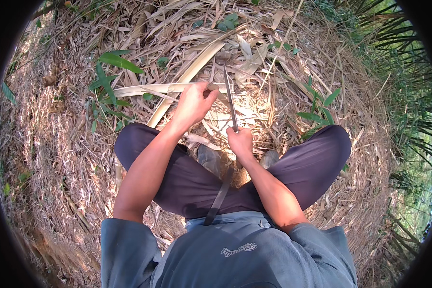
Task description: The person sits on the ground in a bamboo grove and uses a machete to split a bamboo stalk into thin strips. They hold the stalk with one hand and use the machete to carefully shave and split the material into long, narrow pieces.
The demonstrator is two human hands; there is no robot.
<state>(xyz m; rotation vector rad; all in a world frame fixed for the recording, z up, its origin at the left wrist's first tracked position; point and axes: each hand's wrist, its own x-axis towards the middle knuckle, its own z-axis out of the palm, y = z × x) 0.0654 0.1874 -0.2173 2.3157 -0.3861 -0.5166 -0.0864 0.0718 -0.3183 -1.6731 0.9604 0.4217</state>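
Over sun-dappled leaf litter (57, 134), a left hand (193, 104) grips a pale strip (149, 90) reaching leftward; the right hand (240, 140) clenches a knife (231, 100) near its end. Should the strip twist, the knife could slip and cut the left hand.

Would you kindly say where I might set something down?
Dry leaf litter lies throughout, but open patches lie left of the left knee and between the right knee and the green undergrowth. Ahead is crowded: the left hand holds a pale strip, the right hand a long-handled knife.
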